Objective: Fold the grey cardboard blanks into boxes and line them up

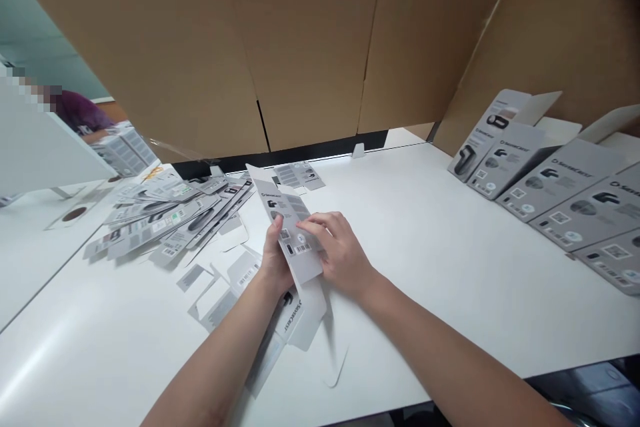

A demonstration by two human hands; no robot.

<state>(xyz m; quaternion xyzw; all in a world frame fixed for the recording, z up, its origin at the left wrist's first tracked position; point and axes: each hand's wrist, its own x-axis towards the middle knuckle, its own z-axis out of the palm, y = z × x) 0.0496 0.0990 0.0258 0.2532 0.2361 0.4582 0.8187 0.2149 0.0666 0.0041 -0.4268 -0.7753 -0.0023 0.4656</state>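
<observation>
Both hands meet over the middle of the white table (450, 267), holding one flat grey carton blank (290, 227) tilted up above the surface. The left hand (277, 260) grips its lower left edge with fingers curled behind and thumb in front; the right hand (337, 250) pinches the right edge, fingertips pressed on the printed face. A fanned pile of flat blanks (170, 217), too overlapped to count, lies just left of the hands and reaches toward the table's left edge. Five folded boxes (555, 193) stand in a row along the far right. Between hands and boxes the tabletop lies open. A brown cardboard wall (310, 40) closes the back
</observation>
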